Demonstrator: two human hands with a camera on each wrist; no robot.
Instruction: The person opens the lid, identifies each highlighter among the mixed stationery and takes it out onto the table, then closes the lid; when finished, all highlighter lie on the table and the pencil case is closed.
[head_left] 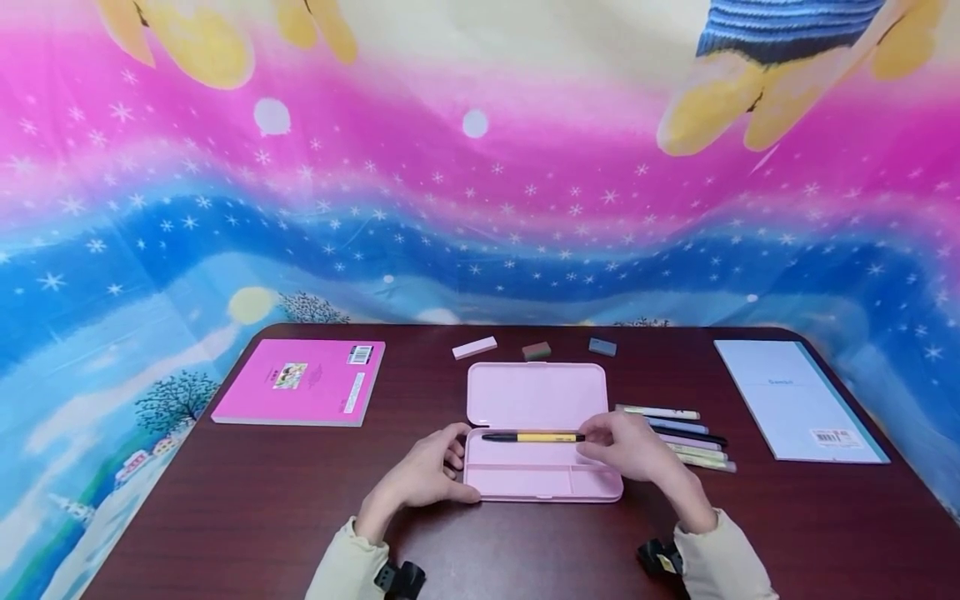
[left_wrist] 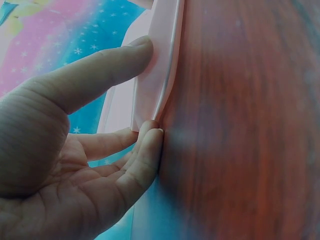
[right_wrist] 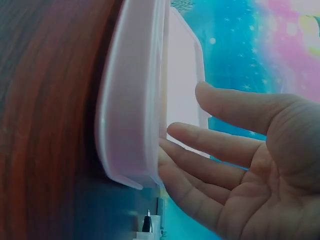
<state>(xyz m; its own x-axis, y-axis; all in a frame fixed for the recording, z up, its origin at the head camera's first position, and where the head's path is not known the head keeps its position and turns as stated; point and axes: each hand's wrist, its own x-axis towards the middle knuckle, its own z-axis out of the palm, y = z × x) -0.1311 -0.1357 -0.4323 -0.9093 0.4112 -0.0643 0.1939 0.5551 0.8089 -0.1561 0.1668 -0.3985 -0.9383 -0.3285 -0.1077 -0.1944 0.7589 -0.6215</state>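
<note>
A pink pencil case (head_left: pixel 517 482) lies with its lid (head_left: pixel 536 392) folded back on the table. Across its rear compartment stretches a yellow-and-black pen (head_left: pixel 546 437). My left hand (head_left: pixel 427 471) grips the case's left end; in the left wrist view the thumb (left_wrist: pixel 115 65) lies against its front wall and the other fingers bend around the end. At the pen's right end is my right hand (head_left: pixel 628 446), over the case's right side. The right wrist view shows its thumb (right_wrist: pixel 240 105) apart from the loosely extended fingers, with nothing pinched between them.
Several pens (head_left: pixel 697 432) lie right of the case. Behind it are a pale pink block (head_left: pixel 475 347), a brown-green eraser (head_left: pixel 536 351) and a grey-blue eraser (head_left: pixel 602 347). A pink book (head_left: pixel 307 383) lies left, a light-blue notebook (head_left: pixel 795 400) right. A patterned cloth hangs behind the table.
</note>
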